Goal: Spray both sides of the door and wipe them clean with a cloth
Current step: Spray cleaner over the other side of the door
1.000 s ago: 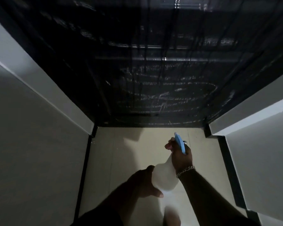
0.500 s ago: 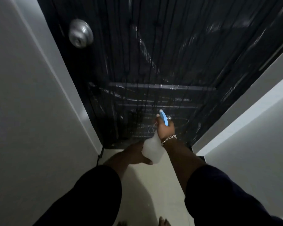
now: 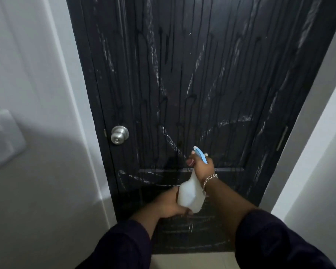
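Two dark sleeves (image 3: 124, 247) reach forward from the bottom of the view, over a strip of pale floor (image 3: 192, 261). The left hand (image 3: 166, 205) cups the base of the bottle (image 3: 190, 194) from the left, its fingers curled under and round the white body. The right hand (image 3: 202, 167) grips the bottle's neck higher up, fingers wrapped round it below the blue spray head (image 3: 200, 155) — a finger sits at the front of that head, by the trigger. A chain bracelet (image 3: 209, 179) circles the right wrist. The bottle is tilted, base toward the person and nozzle up and away, pointed at the door (image 3: 211, 84) just beyond it. The door is black, shut in its frame, and wet: dark runs trail down the upper panel, and pale streaks fan outward across it and curve over the lower panel. A round metal knob (image 3: 119, 134) sits on the door's left edge, level with a spot just above the spray head. White walls (image 3: 47, 191) flank the door on both sides — on the left wall, near the edge of view, is a blurred switch plate (image 3: 2, 138).
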